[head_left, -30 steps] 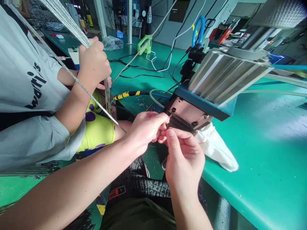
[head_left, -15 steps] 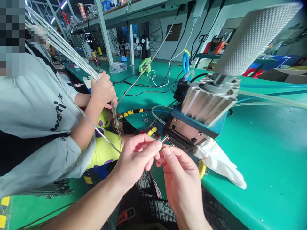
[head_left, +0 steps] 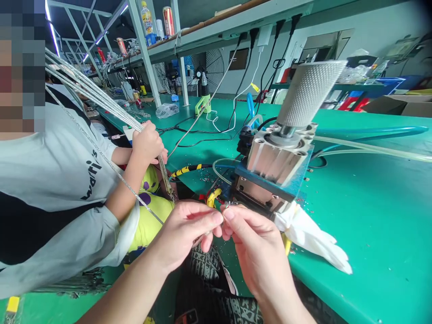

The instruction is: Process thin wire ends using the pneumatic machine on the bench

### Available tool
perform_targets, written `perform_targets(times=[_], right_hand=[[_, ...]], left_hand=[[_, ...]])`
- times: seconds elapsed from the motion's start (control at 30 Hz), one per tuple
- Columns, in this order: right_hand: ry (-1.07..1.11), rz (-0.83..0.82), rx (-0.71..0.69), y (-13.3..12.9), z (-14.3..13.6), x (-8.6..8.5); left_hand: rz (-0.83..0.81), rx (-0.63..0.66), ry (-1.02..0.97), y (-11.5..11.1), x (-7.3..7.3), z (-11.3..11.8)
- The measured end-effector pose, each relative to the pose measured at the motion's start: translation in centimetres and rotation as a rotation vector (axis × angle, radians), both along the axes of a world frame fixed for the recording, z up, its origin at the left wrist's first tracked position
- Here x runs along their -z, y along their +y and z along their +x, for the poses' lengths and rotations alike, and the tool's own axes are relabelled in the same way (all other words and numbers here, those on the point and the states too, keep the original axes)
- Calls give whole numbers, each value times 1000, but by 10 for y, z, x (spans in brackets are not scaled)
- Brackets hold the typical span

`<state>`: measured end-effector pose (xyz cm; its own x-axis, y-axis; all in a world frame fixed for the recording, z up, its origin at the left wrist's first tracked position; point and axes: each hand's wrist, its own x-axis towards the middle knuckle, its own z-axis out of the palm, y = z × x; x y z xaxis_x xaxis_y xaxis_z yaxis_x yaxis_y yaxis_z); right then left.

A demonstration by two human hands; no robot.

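at table edge [head_left: 303, 279]: left hand [head_left: 184, 231], right hand [head_left: 256, 243] pinch wire [head_left: 225, 206] beside press [head_left: 273, 175].

A green bench [head_left: 371, 216] carries a pneumatic press [head_left: 276, 166], white cloth [head_left: 310, 238], and black cables [head_left: 202, 135].

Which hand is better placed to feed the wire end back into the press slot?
Right, probably. The right hand pinches the wire end just below the pneumatic press, nearest its slot. The left hand pinches the same wire farther left, away from the press.
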<state>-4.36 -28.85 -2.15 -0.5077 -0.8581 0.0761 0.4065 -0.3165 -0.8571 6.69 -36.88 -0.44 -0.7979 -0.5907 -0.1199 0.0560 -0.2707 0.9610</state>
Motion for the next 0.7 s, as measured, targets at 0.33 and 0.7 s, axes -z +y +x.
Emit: perform_targets(times=[0.33, 0.7], right_hand=[[-203, -53, 204, 0, 26, 6], [-419, -69, 168, -11, 32, -6]], left_hand=[[144, -39, 68, 8, -3, 0], [152, -192, 112, 12, -7, 7]])
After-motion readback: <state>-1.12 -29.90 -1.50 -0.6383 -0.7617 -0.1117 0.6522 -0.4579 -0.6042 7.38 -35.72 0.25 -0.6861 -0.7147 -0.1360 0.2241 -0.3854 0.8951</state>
